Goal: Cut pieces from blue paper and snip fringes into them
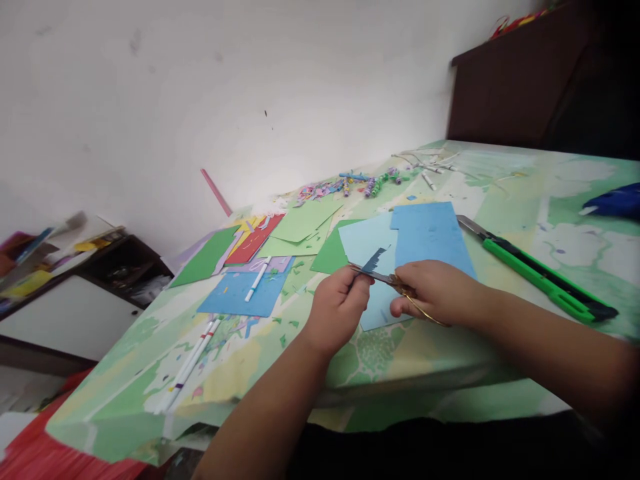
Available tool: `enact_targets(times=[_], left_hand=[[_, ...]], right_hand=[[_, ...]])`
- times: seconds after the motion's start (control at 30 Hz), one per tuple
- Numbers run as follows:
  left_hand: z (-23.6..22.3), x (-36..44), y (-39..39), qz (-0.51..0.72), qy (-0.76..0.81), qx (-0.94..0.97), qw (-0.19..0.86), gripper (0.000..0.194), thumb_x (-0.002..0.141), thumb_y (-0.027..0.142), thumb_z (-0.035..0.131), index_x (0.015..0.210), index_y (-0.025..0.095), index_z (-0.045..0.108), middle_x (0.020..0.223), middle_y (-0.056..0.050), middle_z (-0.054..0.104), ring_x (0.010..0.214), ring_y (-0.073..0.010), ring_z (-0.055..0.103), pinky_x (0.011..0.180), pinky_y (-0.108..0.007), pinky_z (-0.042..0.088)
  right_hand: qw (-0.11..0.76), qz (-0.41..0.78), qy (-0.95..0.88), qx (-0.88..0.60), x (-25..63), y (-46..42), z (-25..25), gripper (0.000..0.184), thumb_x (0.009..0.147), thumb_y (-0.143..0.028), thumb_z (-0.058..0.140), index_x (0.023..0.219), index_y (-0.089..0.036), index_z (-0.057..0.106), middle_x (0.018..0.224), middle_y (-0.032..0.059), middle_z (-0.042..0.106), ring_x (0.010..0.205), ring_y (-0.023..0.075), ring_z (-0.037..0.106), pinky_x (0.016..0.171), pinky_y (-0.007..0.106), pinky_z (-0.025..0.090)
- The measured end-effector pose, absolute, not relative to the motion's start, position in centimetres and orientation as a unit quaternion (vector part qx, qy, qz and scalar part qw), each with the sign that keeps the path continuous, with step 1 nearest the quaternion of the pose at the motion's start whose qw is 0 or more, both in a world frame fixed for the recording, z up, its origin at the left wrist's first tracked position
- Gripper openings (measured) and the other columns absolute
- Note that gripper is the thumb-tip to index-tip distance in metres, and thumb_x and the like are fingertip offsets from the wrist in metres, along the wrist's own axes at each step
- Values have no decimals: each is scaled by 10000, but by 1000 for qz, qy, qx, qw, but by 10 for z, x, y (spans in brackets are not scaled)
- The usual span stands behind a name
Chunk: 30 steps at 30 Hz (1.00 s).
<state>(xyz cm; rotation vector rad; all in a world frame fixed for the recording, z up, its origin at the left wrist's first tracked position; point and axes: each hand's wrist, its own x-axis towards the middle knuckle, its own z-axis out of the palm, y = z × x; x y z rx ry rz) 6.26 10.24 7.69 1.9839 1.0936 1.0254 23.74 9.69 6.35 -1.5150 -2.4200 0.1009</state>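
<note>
Bringing scissors (pixel 383 277) and a dark blue strip (pixel 375 259) together between two hands

The strip lies at the fingertips of the left hand (pixel 336 308), the nearer one, its long axis slanting up and away to the right. That hand is closed in a pinch on its lower end. From the other side, the right hand (pixel 433 288) has thumb and fingers closed around the scissors' handles; the blades point left, crossing the strip close to the pinching fingers. How far they are parted cannot be told.

The strip is thin and flat, with a jagged, toothed edge. The scissors pair slim metal blades with shiny gold-coloured loops. Behind and beneath them are a smooth pale blue sheet (pixel 363 235) and a deeper blue sheet (pixel 434 230), both matte and straight-edged, on the cloth-covered surface (pixel 375 357), printed in soft green and cream. Just beside, to the right, is a green-bodied utility knife (pixel 537 275), its blade end pointing away.
</note>
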Motion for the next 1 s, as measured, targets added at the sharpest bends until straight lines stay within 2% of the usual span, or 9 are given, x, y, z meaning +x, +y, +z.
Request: enact_targets(times=[0.27, 0.5, 0.77, 1.0], left_hand=[[77, 64, 103, 399, 407, 725, 386, 170, 779, 257, 400, 674, 166, 499, 468, 66, 425, 426, -58, 380, 470, -197, 332], [82, 66, 102, 387, 413, 685, 458, 146, 756, 256, 429, 662, 155, 476, 489, 48, 481, 415, -58, 423, 448, -193, 349], [79, 66, 107, 386, 422, 664, 482, 154, 761, 278, 432, 708, 151, 501, 525, 39, 519, 418, -53, 444, 441, -181, 351], [82, 66, 108, 396, 428, 657, 478, 187, 758, 293, 455, 666, 143, 519, 524, 32, 529, 421, -52, 443, 447, -185, 358]], right_hand=[[145, 25, -834, -532, 237, 99, 64, 419, 730, -578, 422, 621, -179, 486, 571, 24, 529, 520, 134, 444, 458, 226, 219], [137, 19, -823, -552, 237, 99, 66, 410, 724, -573, 435, 614, -182, 486, 583, 25, 548, 529, 139, 464, 454, 228, 221], [135, 1, -811, -570, 239, 102, 63, 387, 729, -564, 415, 670, -189, 487, 638, 29, 545, 551, 152, 459, 460, 234, 226], [145, 27, -820, -553, 239, 101, 66, 338, 730, -515, 430, 663, -185, 458, 625, 18, 509, 530, 127, 411, 464, 226, 237]])
